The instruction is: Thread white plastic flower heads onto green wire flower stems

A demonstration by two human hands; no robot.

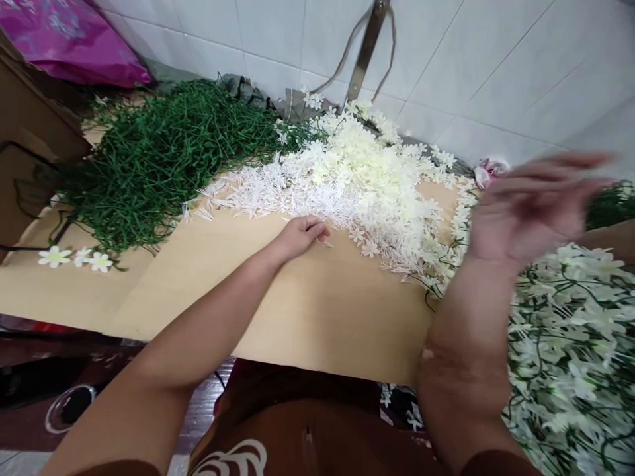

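My left hand [303, 237] rests low over the tan board, its fingers pinched together. A thin white stick [326, 244] pokes out at its fingertips. Just beyond it lies a heap of thin white plastic sticks [268, 188], which runs into a pile of cream artificial flower heads [367, 155]. My right hand [530, 208] is raised at the right, smeared by motion, with its fingers stretched out and apart; I see nothing in it. Below that hand, a large mass of white flowers on green stems [570, 344] fills the right side.
Green plastic stems [169, 139] are heaped at the back left. Several joined white flowers [54, 256] lie at the board's [307, 317] left end. A cardboard box [40, 112] and a purple bag [74, 43] stand far left. Behind is a tiled wall [446, 59] with a metal strip [367, 49].
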